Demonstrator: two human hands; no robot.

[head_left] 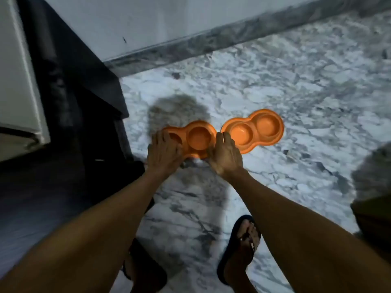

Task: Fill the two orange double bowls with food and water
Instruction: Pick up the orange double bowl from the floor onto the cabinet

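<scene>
You have two orange double bowls, the left bowl (195, 137) and the right bowl (254, 131), in smooth plastic with a dull sheen; the floor (296, 85) looks like polished grey-veined marble; your sandal (233, 235) looks like dark matt rubber.

Two orange plastic double bowls, peanut-shaped, flat on marble floor, end to end, near ends almost touching. Left double bowl (197, 138): both wells look empty, left well partly hidden. Right double bowl (254, 131): both wells empty, fully visible.
</scene>
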